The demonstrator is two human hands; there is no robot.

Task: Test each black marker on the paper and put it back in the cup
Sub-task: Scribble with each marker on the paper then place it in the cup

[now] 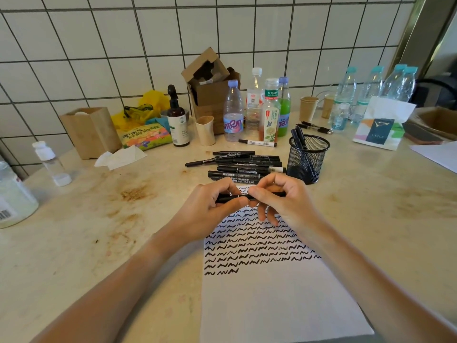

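Left hand (210, 206) grips one end of black marker (231, 198). Marker lies sideways, just above paper (272, 293). Right hand (279, 201) pinches other end. Looks like cap coming off or going on; cannot tell which. More markers (242, 164) in pile on table (99, 219) behind. Mesh cup (308, 158) on right, few markers inside. Next: scribble on paper, or drop marker in cup.

Bare tabletop (371, 206) lies open at three o'clock of the paper (272, 305) and again at nine o'clock. At twelve o'clock the loose marker pile (244, 167) blocks the way, with the mesh cup (308, 159) at one o'clock just beside it; bottles (257, 110) and a cardboard box (212, 95) wall off the far edge
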